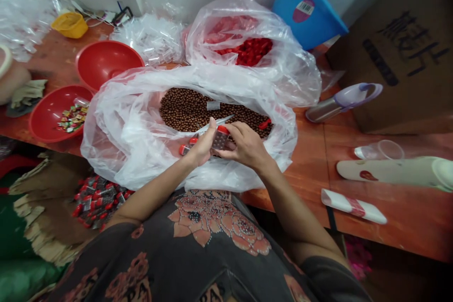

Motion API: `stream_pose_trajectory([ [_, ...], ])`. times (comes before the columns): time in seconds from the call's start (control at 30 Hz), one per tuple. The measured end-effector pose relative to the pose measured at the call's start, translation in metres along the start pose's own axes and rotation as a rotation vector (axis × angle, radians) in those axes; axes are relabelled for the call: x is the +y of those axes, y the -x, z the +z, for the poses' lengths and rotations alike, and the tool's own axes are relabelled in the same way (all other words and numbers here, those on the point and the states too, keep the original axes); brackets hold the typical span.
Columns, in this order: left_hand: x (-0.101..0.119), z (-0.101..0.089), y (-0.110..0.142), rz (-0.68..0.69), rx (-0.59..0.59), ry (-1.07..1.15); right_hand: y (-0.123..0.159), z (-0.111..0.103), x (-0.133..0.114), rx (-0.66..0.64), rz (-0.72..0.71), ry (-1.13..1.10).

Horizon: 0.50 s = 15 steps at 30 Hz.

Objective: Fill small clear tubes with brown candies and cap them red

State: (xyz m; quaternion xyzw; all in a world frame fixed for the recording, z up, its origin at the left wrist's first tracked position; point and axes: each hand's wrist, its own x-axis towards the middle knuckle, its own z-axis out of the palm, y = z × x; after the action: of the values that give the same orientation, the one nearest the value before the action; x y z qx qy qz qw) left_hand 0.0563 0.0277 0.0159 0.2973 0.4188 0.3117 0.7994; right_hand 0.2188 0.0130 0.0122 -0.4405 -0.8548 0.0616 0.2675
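The person is wearing a dark grey short-sleeved top (155, 264) printed with coral flowers (212, 222) and studded with small rhinestones.

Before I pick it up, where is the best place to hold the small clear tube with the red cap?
Probably grip the straight body of the clear tube, just below the red cap, coming from the right as the right hand does. The body is narrow and even, and the cap stays free.

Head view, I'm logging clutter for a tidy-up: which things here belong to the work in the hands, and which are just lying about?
In use: left hand, right hand, red-capped clear tube, brown beads, clear plastic bag.
Lying about: blue bucket, cardboard box, yellow tub.
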Motion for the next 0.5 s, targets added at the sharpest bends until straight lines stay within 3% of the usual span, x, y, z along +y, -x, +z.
stream_pose_trajectory([
  [0.23,-0.014,0.010,-0.007,0.152,0.091,0.030,-0.001,0.008,-0.001,0.059,-0.103,0.030],
  [0.33,-0.014,0.011,-0.006,0.178,0.052,0.075,-0.001,0.006,-0.001,0.049,-0.111,-0.027],
  [0.4,-0.011,0.008,-0.003,0.187,0.006,0.077,0.001,0.005,0.005,-0.005,-0.074,-0.140],
  [0.5,-0.002,-0.001,0.000,0.201,0.031,0.063,0.007,0.010,0.021,-0.064,0.138,-0.349],
])
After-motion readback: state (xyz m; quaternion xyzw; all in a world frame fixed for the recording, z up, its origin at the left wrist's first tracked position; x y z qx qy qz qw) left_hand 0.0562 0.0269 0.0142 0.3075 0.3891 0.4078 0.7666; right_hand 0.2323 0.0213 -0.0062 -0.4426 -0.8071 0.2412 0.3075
